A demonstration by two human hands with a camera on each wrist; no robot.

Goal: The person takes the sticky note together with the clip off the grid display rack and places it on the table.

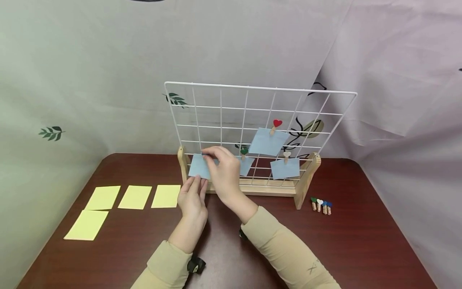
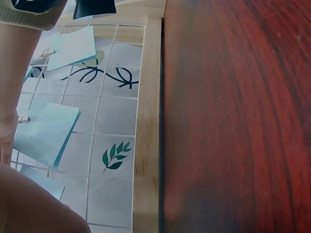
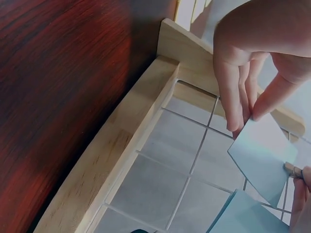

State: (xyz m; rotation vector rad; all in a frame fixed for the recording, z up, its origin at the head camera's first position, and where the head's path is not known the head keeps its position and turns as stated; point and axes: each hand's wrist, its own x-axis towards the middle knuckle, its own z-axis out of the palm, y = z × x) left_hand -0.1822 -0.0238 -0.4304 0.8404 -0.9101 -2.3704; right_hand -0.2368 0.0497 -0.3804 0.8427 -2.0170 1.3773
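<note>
At the lower left of a white wire grid (image 1: pixel 247 107), a blue paper note (image 1: pixel 197 166) lies against the wires. My left hand (image 1: pixel 193 200) pinches the note's lower edge between thumb and fingers. Just above it, my right hand (image 1: pixel 225 172) grips a small wooden clothespin (image 3: pixel 294 170), which sits on the note's edge in the right wrist view. Most of that clothespin is hidden by the fingers. Clothespins with red (image 1: pixel 277 123), green (image 1: pixel 244 151) and white (image 1: pixel 286 154) hearts hold other blue notes to the grid; the right hand partly covers the green-topped one's note.
The grid stands in a wooden base (image 1: pixel 267 189) on a dark red table (image 1: pixel 325 249). Several yellow notes (image 1: pixel 135 197) lie at the left. Several heart-topped clothespins (image 1: pixel 319 205) lie right of the base. A pale patterned cloth (image 1: pixel 90 72) hangs behind.
</note>
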